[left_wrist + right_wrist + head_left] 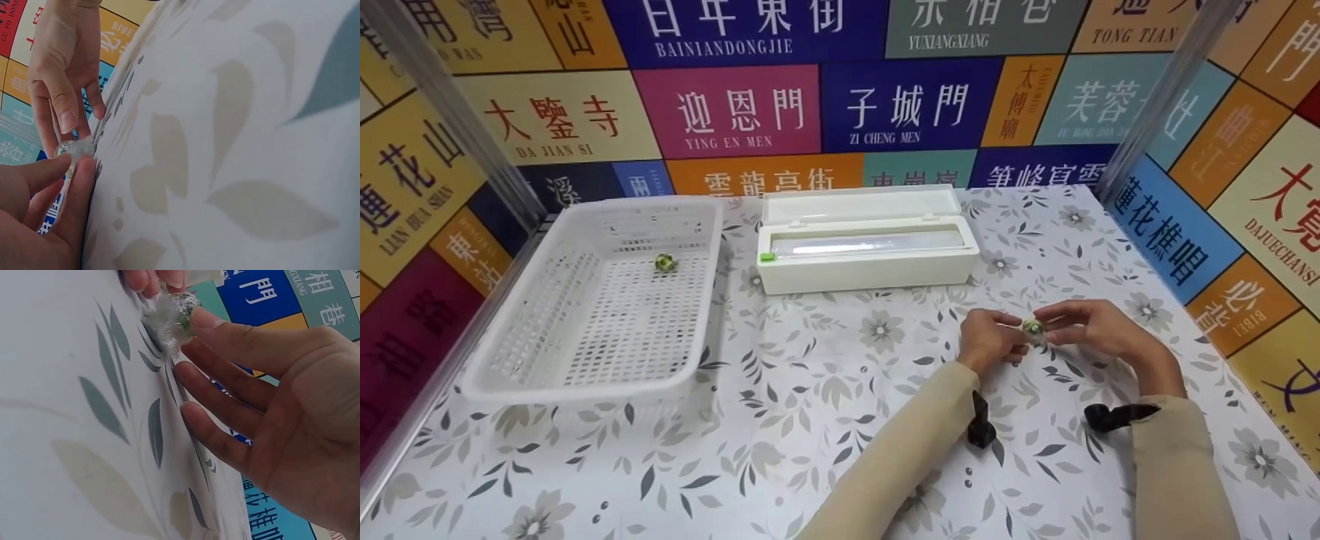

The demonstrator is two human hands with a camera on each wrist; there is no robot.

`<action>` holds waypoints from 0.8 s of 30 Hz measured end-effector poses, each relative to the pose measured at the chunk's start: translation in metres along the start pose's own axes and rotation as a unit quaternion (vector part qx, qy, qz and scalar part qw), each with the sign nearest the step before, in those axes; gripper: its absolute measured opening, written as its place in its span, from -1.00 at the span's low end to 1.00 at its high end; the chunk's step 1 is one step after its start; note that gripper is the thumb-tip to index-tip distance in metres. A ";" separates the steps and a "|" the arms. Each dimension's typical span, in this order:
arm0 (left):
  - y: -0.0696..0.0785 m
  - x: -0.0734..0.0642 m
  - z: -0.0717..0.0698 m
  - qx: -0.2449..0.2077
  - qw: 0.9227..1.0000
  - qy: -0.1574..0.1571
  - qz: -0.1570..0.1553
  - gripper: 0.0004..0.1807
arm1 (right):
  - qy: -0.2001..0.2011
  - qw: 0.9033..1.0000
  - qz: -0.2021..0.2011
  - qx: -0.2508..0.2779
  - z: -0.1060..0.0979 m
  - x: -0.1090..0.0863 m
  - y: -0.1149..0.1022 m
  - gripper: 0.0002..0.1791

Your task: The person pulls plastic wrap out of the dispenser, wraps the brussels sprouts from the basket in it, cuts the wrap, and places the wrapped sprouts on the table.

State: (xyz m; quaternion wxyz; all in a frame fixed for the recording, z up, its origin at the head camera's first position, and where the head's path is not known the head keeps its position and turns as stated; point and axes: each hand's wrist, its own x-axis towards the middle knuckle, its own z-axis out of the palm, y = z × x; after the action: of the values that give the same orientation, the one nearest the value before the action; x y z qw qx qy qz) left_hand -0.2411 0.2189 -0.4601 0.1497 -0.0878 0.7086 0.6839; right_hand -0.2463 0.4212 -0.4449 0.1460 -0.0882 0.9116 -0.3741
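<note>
A small round green piece wrapped in clear cling film [1033, 327] is held just above the table, right of centre. My left hand [988, 339] pinches it between thumb and finger from the left. From the right, my right hand [1099, 330] pinches its other side, the thumb against the film and the lower fingers spread apart. The right wrist view shows the crumpled cling film [171, 320] with green inside. In the left wrist view the same bundle [76, 148] sits between both hands' fingertips. What the green piece is cannot be told.
A white perforated basket [701, 315] stands at the left, with another small green piece [665, 263] in it. At the back centre stands a white cling film dispenser [870, 276], lid raised, roll visible, with a green slider [767, 257]. Printed panels surround the floral-patterned table [810, 450].
</note>
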 end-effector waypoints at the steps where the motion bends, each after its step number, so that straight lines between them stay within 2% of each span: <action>1: 0.000 0.000 -0.001 0.005 1.000 0.000 -0.001 -0.86 | 0.001 1.000 -0.002 -0.003 0.000 0.000 -0.001 -0.39; 6: 0.002 -0.002 -0.007 0.005 1.000 -0.005 -0.004 -0.83 | 0.013 1.000 -0.007 -0.026 -0.002 -0.002 -0.008 -0.41; 11: 0.005 -0.001 -0.023 0.031 0.999 -0.020 0.009 -0.79 | 0.023 0.999 -0.007 -0.039 -0.003 -0.002 -0.017 -0.41; 14: 0.006 0.000 -0.037 0.047 0.998 -0.031 0.027 -0.76 | 0.030 0.999 -0.007 -0.043 -0.002 -0.002 -0.023 -0.41; 24: 0.014 0.001 -0.097 0.064 0.996 -0.032 0.044 -0.75 | 0.038 0.998 -0.009 -0.057 0.008 0.003 -0.055 -0.41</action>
State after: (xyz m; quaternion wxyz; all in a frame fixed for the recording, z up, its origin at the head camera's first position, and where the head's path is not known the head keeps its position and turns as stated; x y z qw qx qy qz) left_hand -0.2552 0.1232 -0.4452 0.1477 -0.0249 0.7488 0.6456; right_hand -0.2437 0.3765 -0.4117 0.1029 -0.0908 0.9353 -0.3260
